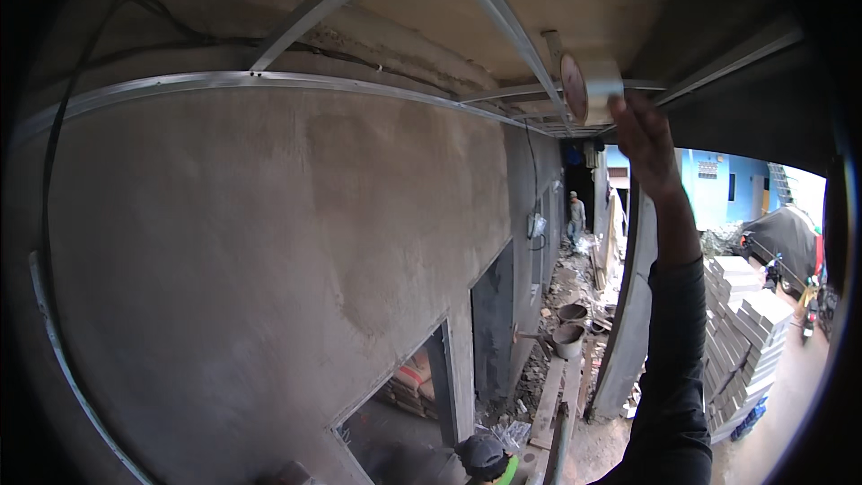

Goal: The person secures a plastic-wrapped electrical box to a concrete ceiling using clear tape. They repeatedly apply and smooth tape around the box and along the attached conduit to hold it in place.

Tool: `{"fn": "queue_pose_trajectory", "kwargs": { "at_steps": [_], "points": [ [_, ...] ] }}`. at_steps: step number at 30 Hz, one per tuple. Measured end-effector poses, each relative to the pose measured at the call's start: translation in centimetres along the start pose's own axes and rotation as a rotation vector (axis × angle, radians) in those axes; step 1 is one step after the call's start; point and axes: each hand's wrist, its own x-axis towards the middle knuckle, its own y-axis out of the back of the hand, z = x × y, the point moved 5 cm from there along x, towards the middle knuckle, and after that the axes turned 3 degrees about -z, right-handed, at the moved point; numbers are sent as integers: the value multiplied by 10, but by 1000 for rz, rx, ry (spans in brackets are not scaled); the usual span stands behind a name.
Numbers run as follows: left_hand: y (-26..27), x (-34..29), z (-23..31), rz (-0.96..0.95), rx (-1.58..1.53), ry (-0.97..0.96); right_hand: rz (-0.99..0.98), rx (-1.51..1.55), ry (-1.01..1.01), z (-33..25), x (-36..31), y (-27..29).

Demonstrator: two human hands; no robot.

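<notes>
My right hand (644, 139) is raised overhead at the upper right, its dark-sleeved arm coming up from the lower edge. Its fingers are closed at the near side of a short cylinder (603, 81) with a pale, shiny side and a reddish-brown round end. The cylinder's exact kind does not show, and the hand is slightly blurred. Just beyond it, a small metal bracket (552, 43) hangs under the ceiling, next to a metal ceiling channel (503, 13). My left hand is out of view.
A plastered wall (224, 216) with openings fills the left, below a long wall channel (180, 81) and black cable (56, 153). A capped person (485, 456) is below; another (576, 216) stands far off. Buckets (568, 339), planks (548, 404), rubble and stacked pale blocks (750, 332) lie about.
</notes>
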Motion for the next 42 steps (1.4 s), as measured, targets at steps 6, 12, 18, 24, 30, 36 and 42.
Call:
{"fn": "queue_pose_trajectory", "kwargs": {
  "at_steps": [6,12,18,24,30,36,42],
  "points": [
    [-29,40,-47,-185,-237,-7,-79,-118,217,39,169,4],
    [-18,27,-46,-452,-143,227,-501,266,187,18,241,-34],
    [5,5,-42,-280,-411,455,-314,508,124,16,263,-54],
    [-3,16,-40,-160,-560,336,-275,706,109,15,274,-95],
    [-2,17,-32,52,-798,242,-146,882,100,6,282,-107],
    [49,-10,9,4,-372,637,-155,778,137,-9,263,-102],
    [55,-30,10,-34,-292,701,71,603,-96,-22,236,-111]
  ]
}}
